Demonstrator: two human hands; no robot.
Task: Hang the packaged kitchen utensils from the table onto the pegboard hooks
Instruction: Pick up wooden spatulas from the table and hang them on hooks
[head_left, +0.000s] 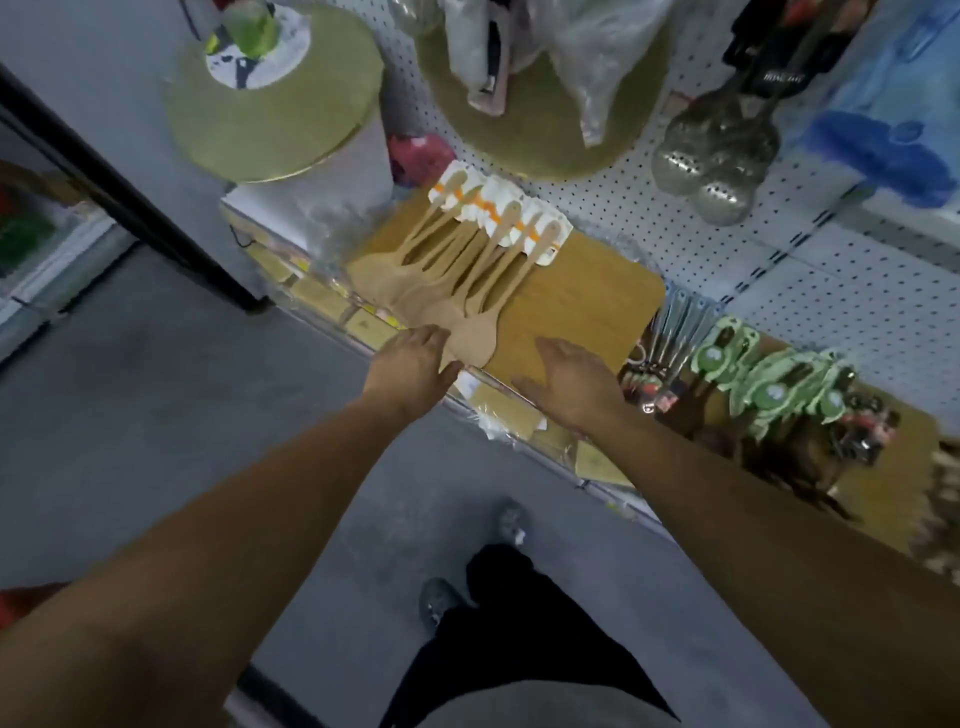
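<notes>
Beside two hands lie roughly six wooden spatulas.

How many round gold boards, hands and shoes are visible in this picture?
Round gold boards: 2
Hands: 2, the left hand and the right hand
Shoes: 2
Total: 6

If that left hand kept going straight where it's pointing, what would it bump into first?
Probably the nearest wooden spatula, whose blade lies just ahead of the left hand on the table; depth is unclear.
</notes>
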